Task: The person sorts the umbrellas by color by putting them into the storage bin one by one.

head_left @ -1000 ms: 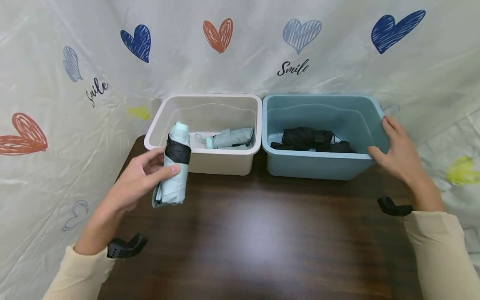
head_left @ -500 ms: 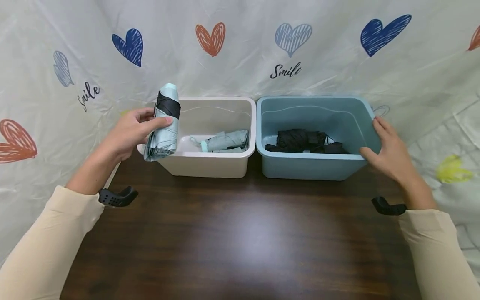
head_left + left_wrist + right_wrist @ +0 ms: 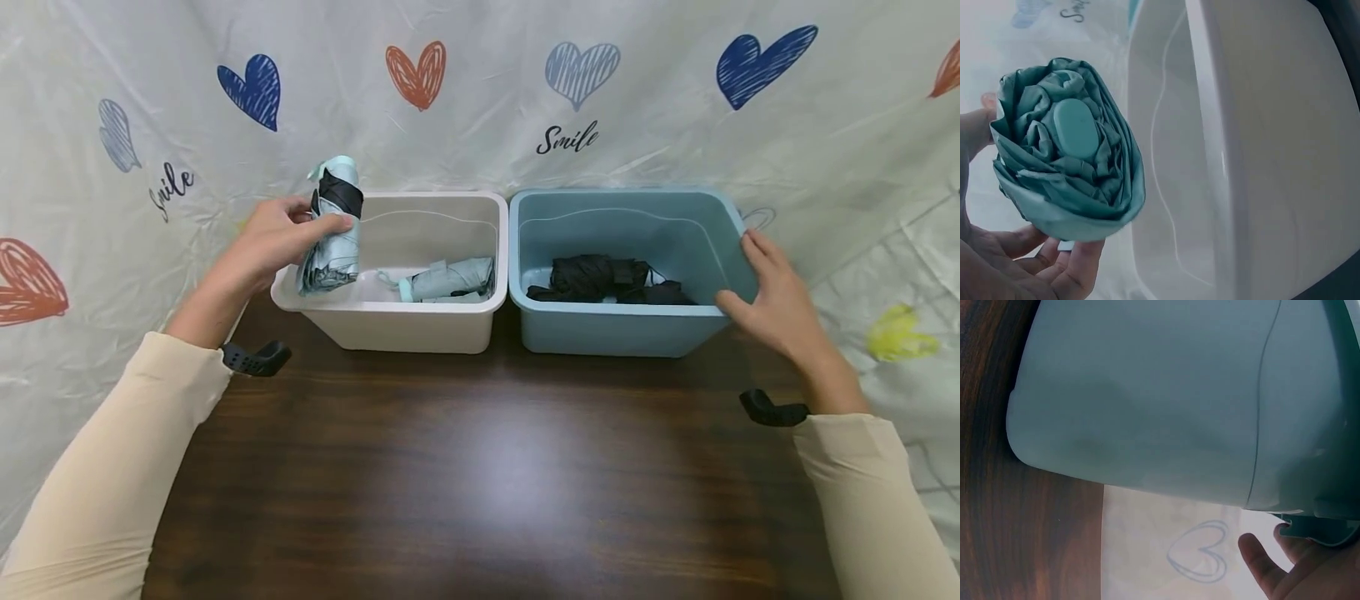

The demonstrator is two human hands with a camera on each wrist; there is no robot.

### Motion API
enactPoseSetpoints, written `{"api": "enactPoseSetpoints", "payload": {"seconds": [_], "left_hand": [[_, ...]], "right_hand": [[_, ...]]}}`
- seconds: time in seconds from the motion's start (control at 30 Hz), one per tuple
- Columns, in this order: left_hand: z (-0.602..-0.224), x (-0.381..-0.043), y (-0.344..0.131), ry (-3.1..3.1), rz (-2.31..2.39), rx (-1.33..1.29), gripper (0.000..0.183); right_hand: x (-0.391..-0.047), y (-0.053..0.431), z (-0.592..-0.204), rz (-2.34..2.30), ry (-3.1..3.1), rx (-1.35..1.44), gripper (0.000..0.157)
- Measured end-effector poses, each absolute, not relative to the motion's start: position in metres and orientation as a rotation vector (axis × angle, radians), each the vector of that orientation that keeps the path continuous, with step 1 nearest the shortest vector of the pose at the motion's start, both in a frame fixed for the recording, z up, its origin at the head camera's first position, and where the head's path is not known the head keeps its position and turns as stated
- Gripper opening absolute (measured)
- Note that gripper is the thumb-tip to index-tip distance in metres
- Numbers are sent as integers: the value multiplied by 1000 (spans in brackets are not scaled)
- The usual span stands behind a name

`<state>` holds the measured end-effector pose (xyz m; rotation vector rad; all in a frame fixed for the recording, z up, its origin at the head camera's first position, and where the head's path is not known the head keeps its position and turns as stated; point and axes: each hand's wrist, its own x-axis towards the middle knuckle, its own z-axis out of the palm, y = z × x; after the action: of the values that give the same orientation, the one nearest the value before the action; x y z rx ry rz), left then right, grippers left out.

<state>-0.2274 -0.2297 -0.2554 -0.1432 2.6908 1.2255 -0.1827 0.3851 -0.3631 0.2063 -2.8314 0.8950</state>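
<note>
My left hand (image 3: 281,237) grips a folded light-blue umbrella (image 3: 341,246) with a black band round it, tilted above the left end of the white bin (image 3: 420,329). Its pleated end and oval tip (image 3: 1077,129) face the left wrist camera. Inside that bin lies another folded light-blue umbrella (image 3: 453,279), with part of something similar beneath. My right hand (image 3: 783,292) holds the right rim of the blue bin (image 3: 600,333), thumb at the front corner and fingers along the side. Black folded umbrellas (image 3: 592,277) appear to lie in the blue bin; their lower parts are hidden.
Both bins stand side by side at the back of a dark wooden table (image 3: 480,475). Behind them hangs a pale sheet (image 3: 480,154) printed with hearts and words. A black wrist strap (image 3: 258,358) sits on my left wrist, with a similar one on the right.
My left hand has carried the umbrella forward from in front of the white bin to above its left end. The right hand stays on the blue bin's rim; the head view has shifted slightly.
</note>
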Motion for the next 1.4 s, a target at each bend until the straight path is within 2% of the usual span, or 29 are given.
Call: {"api": "enactPoseSetpoints", "payload": {"seconds": [0.4, 0.67, 0.97, 1.2, 1.4], "left_hand": [[-264, -231, -226, 3005, 914, -46, 59], [-265, -234, -228, 3010, 811, -16, 63], [-257, -233, -228, 2972, 676, -17, 94], [-249, -224, -229, 2984, 786, -3, 87], [-252, -208, -242, 3012, 864, 66, 74]], "right_hand": [[-184, 384, -364, 924, -2830, 227, 86], [-184, 383, -365, 927, -2835, 228, 85], [-184, 383, -365, 936, -2843, 231, 86], [-182, 389, -365, 913, -2822, 212, 85], [-182, 387, -364, 893, -2829, 210, 85]]}}
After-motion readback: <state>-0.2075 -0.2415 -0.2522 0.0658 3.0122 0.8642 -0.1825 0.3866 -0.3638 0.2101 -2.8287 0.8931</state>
